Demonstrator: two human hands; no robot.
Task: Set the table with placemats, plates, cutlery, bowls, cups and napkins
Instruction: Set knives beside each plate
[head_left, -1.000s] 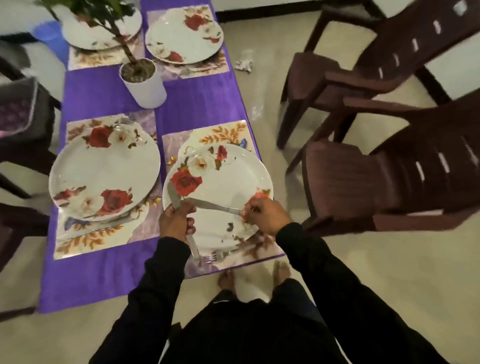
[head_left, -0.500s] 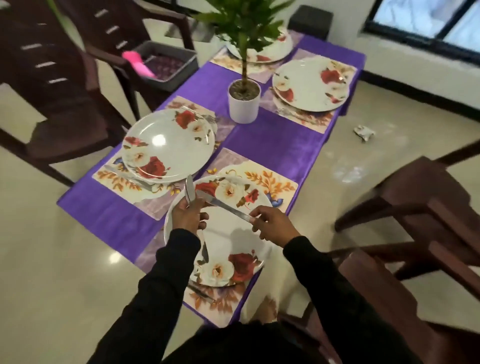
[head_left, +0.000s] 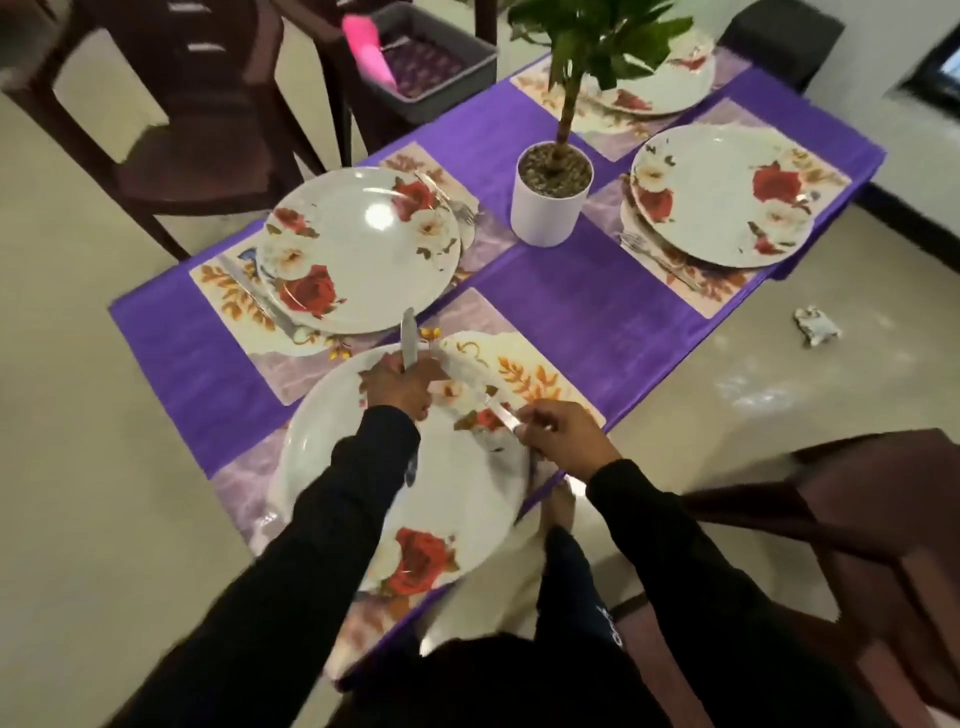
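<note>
A floral plate sits on the nearest placemat on the purple-covered table. My left hand hovers over this plate and grips a table knife, blade pointing away from me. My right hand pinches the handle of a second piece of cutlery that slants across the plate's right side; its far end is blurred. Three more floral plates lie on placemats: one at the left with a knife beside it, one at the right, one at the back.
A white pot with a green plant stands mid-table. Dark brown chairs stand at the left and right. A grey tray with a pink object rests on a chair behind the table. Crumpled paper lies on the floor.
My view has swung round the table's corner, so the table now slants away to the right. Both hands still hold the cutlery over the near plate; the right hand has drawn slightly away from the left.
</note>
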